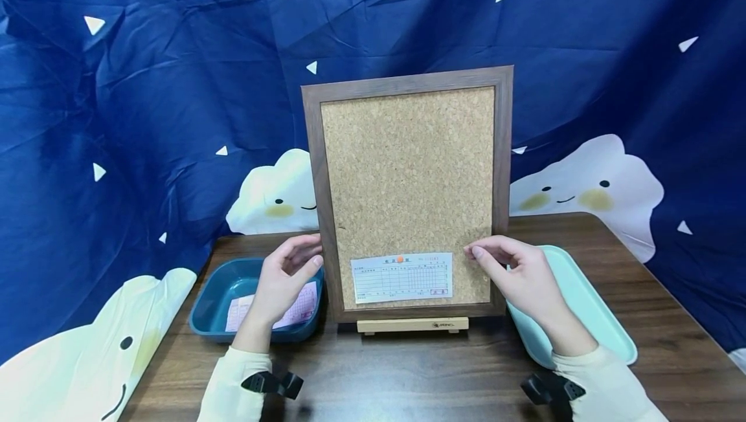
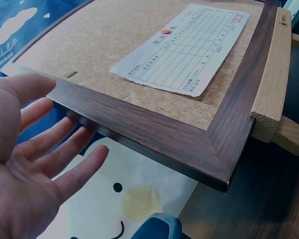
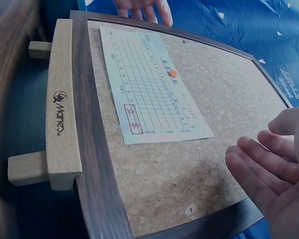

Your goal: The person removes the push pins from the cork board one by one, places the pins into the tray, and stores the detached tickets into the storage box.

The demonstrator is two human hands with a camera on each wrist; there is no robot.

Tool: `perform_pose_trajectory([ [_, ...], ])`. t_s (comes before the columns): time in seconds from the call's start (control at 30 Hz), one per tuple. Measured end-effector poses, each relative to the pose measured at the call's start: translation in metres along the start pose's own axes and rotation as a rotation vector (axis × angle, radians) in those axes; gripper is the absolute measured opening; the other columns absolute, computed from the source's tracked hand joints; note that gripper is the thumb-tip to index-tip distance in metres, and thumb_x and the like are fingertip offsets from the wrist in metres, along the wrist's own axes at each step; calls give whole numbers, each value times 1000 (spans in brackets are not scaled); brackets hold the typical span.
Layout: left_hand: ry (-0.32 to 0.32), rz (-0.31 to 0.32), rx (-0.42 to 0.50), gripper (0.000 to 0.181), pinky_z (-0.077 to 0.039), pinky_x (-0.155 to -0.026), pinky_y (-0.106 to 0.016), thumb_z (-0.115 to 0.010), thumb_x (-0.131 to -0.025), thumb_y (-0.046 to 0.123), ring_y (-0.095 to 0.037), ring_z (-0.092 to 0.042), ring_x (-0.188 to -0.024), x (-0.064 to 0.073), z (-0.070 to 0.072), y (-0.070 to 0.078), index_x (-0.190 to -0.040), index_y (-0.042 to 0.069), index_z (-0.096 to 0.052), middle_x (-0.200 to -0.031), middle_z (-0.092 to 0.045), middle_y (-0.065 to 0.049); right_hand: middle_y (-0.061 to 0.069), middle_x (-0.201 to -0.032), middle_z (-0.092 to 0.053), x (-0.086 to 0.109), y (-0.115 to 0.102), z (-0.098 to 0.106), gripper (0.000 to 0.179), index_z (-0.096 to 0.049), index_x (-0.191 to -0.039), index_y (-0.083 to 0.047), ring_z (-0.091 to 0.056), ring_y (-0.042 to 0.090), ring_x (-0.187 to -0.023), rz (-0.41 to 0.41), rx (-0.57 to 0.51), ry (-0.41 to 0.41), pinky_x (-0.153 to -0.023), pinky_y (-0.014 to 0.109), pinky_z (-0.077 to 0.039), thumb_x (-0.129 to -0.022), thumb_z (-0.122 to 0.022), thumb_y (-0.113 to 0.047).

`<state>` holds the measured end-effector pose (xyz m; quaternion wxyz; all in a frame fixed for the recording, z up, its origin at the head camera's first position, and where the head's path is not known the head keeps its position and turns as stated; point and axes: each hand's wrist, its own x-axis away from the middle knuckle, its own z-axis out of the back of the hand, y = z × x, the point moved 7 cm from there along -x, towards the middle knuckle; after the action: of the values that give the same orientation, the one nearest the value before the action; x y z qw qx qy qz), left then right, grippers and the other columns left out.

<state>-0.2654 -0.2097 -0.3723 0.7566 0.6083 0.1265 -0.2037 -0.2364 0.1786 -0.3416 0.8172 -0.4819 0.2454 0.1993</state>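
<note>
Midway between the left and right edges of the worktop (image 1: 443,377), a cork board (image 1: 408,176) in a dark brown frame (image 1: 408,83) stands propped on a pale wooden stand (image 1: 412,326), whose ledge runs along the middle of the frame's lower edge. A printed slip (image 1: 402,285) hangs low on the cork, nearer its lower left corner than its lower right, with an orange pin (image 1: 399,259) at the middle of the slip's top edge and a small red box at its lower right corner. The left hand (image 1: 276,289) is beside the lower part of the frame's left edge, its grip wide and bare, fingers spread and loosely bent; whether a fingertip touches the frame I cannot tell. The right hand (image 1: 524,273) is before the board's lower right corner, just beside the slip, its fingers relaxed around nothing and only a narrow gap between thumb and fingertips; whether they touch the cork I cannot tell. Toward the worktop's left edge, a dark teal bin (image 1: 217,296) holds pink paper (image 1: 303,304), partly hidden by the left hand. Toward the right edge lies a mint tray (image 1: 583,305), partly covered by the right forearm. Beyond the far edge hangs a navy backdrop (image 1: 175,53) with white clouds and triangles.
</note>
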Motion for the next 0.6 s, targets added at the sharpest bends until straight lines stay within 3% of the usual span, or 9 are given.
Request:
perform_pose_trajectory([
  [0.37,13,-31,-6,36,-57,-99,-20,-70,-101,-1,0,-70,-120,0,-3,3,-136,-3,-65,-142,-67,-24,11,-98,-83,-3,-1,-14,13,-81,-105,-5,-75,-1,-90,-1,-25,-44,-79,11,-57,-103,-69,0],
  [0.6,4,-15,-64,33,-56,-107,-27,-72,-100,1,2,-68,-123,3,-8,2,-133,0,-68,-153,-61,-21,11,-97,-83,-5,-1,-19,13,-81,-105,-5,-76,4,-86,-2,-38,-49,-74,14,-57,-102,-69,0],
])
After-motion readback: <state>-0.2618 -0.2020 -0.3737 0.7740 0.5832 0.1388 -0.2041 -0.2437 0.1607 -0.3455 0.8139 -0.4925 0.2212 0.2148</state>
